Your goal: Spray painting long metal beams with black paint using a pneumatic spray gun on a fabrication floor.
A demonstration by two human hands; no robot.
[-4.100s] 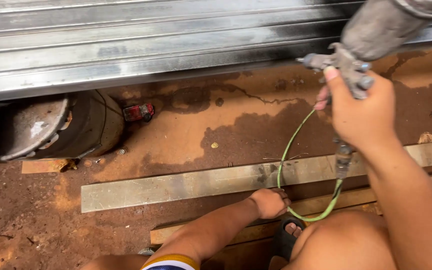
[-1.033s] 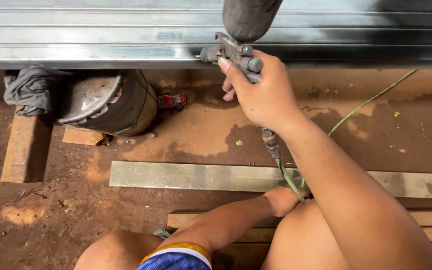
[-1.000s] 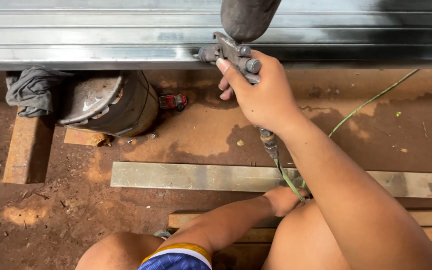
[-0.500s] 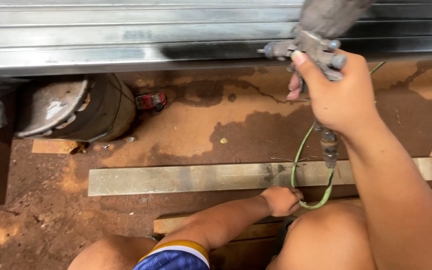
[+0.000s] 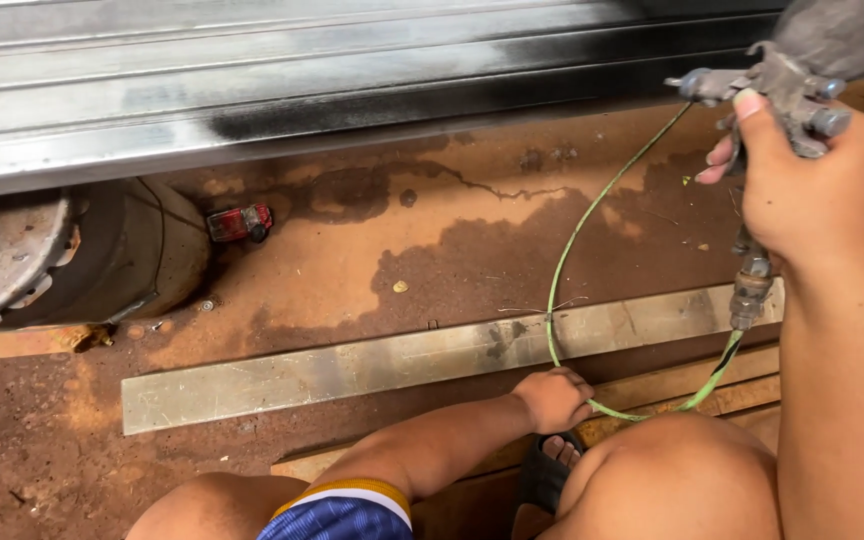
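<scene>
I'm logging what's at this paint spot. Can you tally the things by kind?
Spray gun, in the right hand: 1
Green air hose, by the left hand: 1
Flat metal strip on the ground: 1
Grey metal section, partly blackened: 1
Metal drum: 1
Small red object: 1
Total: 6

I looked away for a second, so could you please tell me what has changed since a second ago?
The right hand carried the spray gun rightward along the metal panel. The dark painted band reaches further right. The left hand stays by the green hose.
</scene>
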